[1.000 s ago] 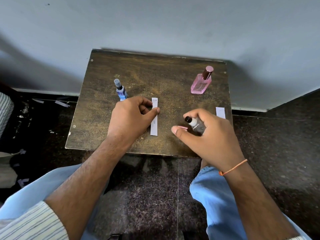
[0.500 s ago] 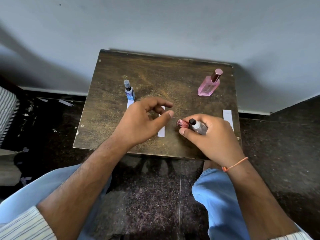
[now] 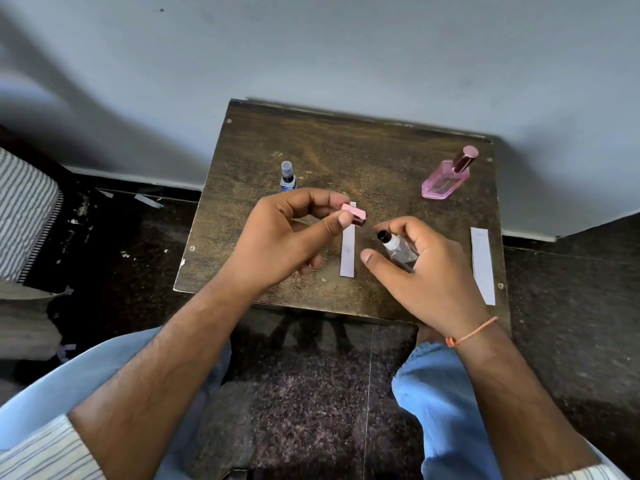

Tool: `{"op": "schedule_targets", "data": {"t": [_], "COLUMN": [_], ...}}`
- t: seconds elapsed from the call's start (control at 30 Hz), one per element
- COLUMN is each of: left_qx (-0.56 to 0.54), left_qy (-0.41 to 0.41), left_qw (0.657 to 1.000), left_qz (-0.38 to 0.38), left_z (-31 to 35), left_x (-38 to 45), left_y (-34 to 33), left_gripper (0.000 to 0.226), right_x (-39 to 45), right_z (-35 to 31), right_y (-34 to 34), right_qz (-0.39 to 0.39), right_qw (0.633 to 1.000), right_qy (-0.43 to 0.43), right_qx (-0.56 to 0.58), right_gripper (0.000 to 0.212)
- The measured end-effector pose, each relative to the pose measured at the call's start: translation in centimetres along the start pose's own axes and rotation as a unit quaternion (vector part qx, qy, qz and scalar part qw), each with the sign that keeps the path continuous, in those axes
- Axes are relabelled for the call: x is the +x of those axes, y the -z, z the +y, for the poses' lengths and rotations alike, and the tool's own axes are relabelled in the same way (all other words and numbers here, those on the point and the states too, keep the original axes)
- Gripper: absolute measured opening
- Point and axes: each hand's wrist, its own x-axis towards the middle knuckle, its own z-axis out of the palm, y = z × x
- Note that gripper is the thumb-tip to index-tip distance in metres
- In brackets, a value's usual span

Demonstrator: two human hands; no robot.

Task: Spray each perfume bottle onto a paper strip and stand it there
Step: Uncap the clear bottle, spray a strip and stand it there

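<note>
Over table (image 3: 381, 150): bottle (image 3: 398, 249) in right hand (image 3: 426, 271)

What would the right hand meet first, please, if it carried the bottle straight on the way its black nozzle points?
Probably the pink cap pinched by the left hand; the right hand aims the clear bottle at it, though depth is unclear.

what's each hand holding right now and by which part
The left hand pinches the pink cap by its closed end; the right hand grips the small clear bottle around its body.
</note>
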Motion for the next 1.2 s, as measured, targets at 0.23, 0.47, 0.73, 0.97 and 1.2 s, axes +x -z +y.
{"op": "schedule_targets", "data": {"t": [0.23, 0.47, 0.73, 0.97, 1.2], "left_qx": [0.011, 0.032, 0.055, -0.048, -0.017], "left_qy": [-0.018, -0.032, -0.069, -0.048, -0.037], "left_qw": [0.999, 0.998, 0.996, 0.997, 0.998], "left_qz": [-0.034, -0.039, -0.032, -0.042, -0.051], "left_z": [-0.1, -0.2, 0.0, 0.1, 0.0], "left_x": [-0.6, -0.8, -1.1, -0.7, -0.8], "left_y": [0.4, 0.7, 0.3, 0.3, 0.6], "left_gripper": [0.022, 0.023, 0.020, 0.048, 0.055], "right_x": [0.0, 0.0, 0.0, 1.1, 2.8], "right_z": [-1.4, -2.1, -2.0, -1.5, -1.1], "right_y": [-0.9, -1.4, -1.4, -0.7, -0.6], "right_qz": [-0.018, -0.032, -0.049, -0.039, 0.031], "right_qw": [0.998, 0.991, 0.993, 0.993, 0.986], "right_qy": [0.027, 0.087, 0.093, 0.068, 0.068], "right_qx": [-0.053, -0.095, -0.059, 0.085, 0.152], "right_gripper": [0.035, 0.051, 0.046, 0.033, 0.032]}}
